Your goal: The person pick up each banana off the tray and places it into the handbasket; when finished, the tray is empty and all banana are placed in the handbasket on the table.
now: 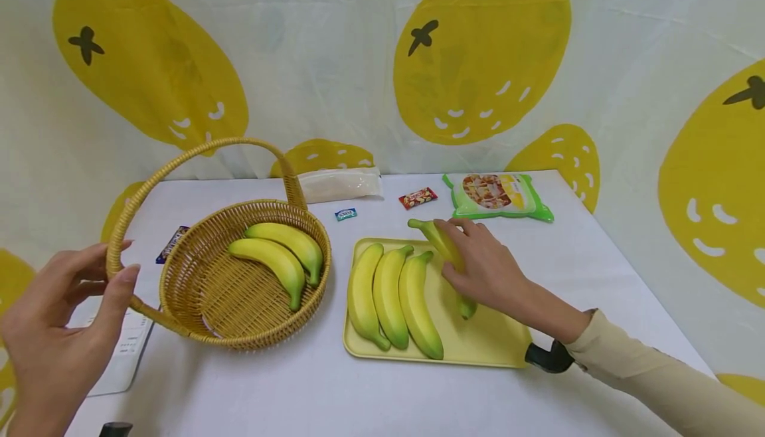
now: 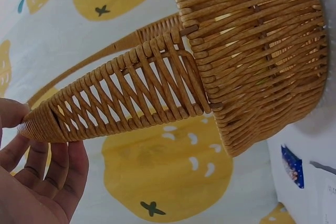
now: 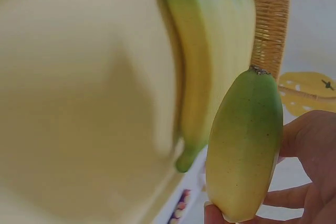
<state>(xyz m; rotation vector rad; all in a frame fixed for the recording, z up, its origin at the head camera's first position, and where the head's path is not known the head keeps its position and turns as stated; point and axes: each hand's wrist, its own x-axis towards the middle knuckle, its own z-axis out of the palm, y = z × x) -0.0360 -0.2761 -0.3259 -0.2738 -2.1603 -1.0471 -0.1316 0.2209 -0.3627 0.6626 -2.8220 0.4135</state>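
Observation:
My left hand (image 1: 62, 321) pinches the arched handle (image 2: 115, 85) of a woven wicker basket (image 1: 182, 294) between thumb and fingers. Two yellow-green bananas (image 1: 269, 261) lie inside the basket. On the right, my right hand (image 1: 487, 267) grips a single banana (image 1: 439, 239) over a pale yellow tray (image 1: 493, 344); its green end points up in the right wrist view. Three more bananas (image 1: 391, 297) lie side by side on the tray's left half.
Along the back lie a white packet (image 1: 340, 186), a red snack packet (image 1: 418, 198) and a green-edged bag (image 1: 499, 196). A small teal packet (image 1: 345, 214) lies before them. Left of the basket are a dark blue wrapper (image 1: 172, 244) and a white printed item (image 1: 122, 360).

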